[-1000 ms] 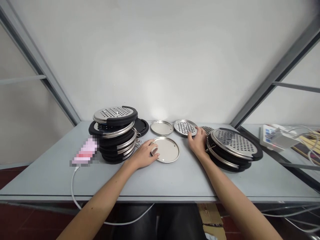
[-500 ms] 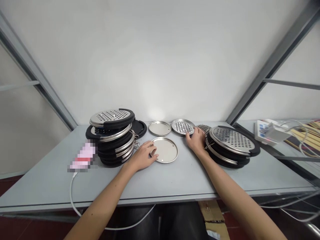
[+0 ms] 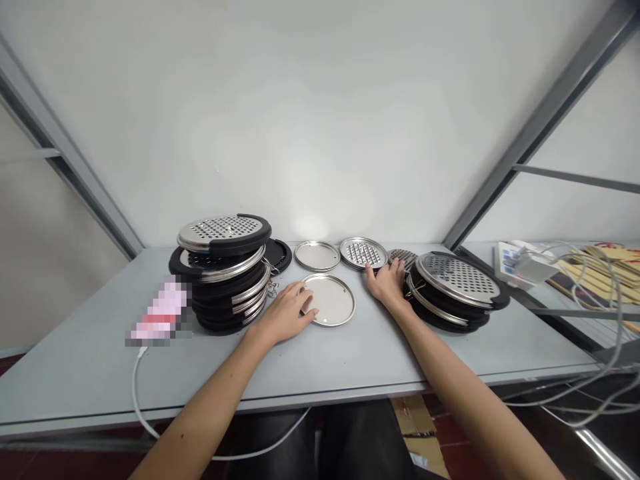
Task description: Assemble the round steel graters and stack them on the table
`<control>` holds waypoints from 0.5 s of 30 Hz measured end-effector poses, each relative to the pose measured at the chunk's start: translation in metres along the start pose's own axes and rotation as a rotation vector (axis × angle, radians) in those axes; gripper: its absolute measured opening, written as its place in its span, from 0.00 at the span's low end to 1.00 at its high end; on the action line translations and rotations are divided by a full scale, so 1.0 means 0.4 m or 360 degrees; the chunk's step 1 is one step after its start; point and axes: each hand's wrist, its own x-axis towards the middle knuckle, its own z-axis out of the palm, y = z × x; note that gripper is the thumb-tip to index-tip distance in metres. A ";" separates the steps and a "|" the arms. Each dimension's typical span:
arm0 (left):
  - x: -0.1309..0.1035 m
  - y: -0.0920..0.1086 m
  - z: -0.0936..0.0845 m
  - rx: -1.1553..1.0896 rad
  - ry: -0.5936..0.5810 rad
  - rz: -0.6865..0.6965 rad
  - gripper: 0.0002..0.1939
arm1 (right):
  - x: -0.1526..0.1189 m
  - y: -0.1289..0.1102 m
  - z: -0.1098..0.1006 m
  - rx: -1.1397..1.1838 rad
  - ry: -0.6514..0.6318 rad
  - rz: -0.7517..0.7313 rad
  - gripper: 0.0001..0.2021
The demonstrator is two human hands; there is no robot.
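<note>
Lying on the table is a shallow round metal disc (image 3: pixel 330 303) with a raised rim. My left hand (image 3: pixel 289 312) rests at its left edge, thumb and fingers apart and touching the rim. Behind it lies a second plain disc (image 3: pixel 317 256). My right hand (image 3: pixel 387 283) is low over the table, fingers spread and slightly bent. It is just in front of a perforated grater disc (image 3: pixel 364 253) and a darker grater disc (image 3: pixel 403 257). Nothing shows in its grasp, though its fingertips partly cover what lies beyond.
A tall stack of round graters with black rims (image 3: pixel 227 287) stands on the left, a shorter grater stack (image 3: pixel 460 287) on the right. A black round piece (image 3: pixel 278 255) lies behind the left stack. A blurred pink device (image 3: pixel 163 310) trails a white cable. A power strip (image 3: pixel 523 263) sits far right.
My right hand has shifted slightly, its fingers nearer the darker grater disc. My left hand stays at the plain disc's rim. The view has turned a little to the right.
</note>
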 end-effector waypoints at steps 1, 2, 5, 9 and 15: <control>0.000 0.000 0.000 -0.0008 0.0000 0.0002 0.04 | 0.001 -0.001 0.001 0.0000 0.0000 0.0005 0.39; -0.001 -0.001 0.000 -0.0014 0.0000 0.0004 0.04 | 0.003 -0.001 0.002 0.0007 0.0001 0.0014 0.40; -0.001 -0.002 0.000 -0.0019 0.0002 -0.0007 0.04 | 0.005 -0.003 0.006 0.0033 0.0002 0.0047 0.42; 0.001 -0.001 0.003 0.0003 -0.0029 -0.0021 0.06 | 0.004 -0.008 0.006 0.0035 0.0024 0.0091 0.44; 0.002 -0.003 0.009 0.0006 -0.0028 -0.0031 0.09 | 0.000 -0.017 0.000 0.0018 0.0029 0.0103 0.45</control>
